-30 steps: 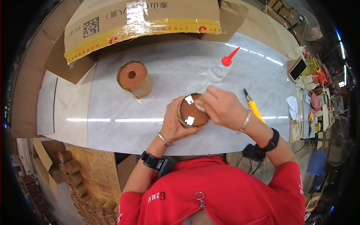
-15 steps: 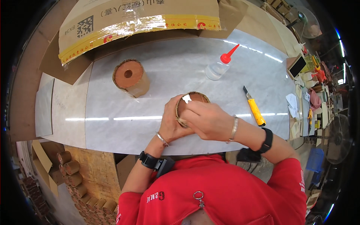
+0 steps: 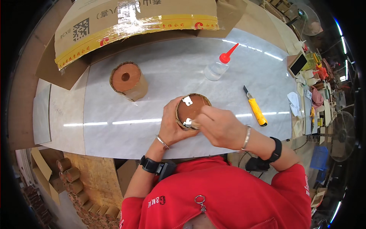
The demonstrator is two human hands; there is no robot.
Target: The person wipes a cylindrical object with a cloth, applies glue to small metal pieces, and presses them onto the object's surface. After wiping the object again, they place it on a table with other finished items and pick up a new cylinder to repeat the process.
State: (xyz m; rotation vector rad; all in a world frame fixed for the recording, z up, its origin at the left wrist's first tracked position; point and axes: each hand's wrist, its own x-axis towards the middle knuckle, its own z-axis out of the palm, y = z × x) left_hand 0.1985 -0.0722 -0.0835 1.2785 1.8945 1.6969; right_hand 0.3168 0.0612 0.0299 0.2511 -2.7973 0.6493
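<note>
My left hand [image 3: 168,122] is wrapped around the side of a round, paper-covered cylinder [image 3: 190,110] with a reddish-brown top, near the table's front edge. Two small white pieces lie on that top, one by the far rim and one by the near rim. Over the cylinder's right side, my right hand [image 3: 221,128] is closed in a pinch. A small tan bit shows at its fingertips by the near white piece; what it is, I cannot make out. A second such cylinder [image 3: 133,80], with a hole in its top, stands upright farther left.
A clear bottle [image 3: 217,69] with a red nozzle stands at the back right. A yellow utility knife [image 3: 257,110], blade out, lies right of my hands. A large cardboard box [image 3: 126,30] sits at the back. More paper-covered cylinders [image 3: 76,187] are stacked below left.
My right hand has moved from the top's far side toward its near right side, uncovering the top and the second white piece. My left hand keeps its hold.
</note>
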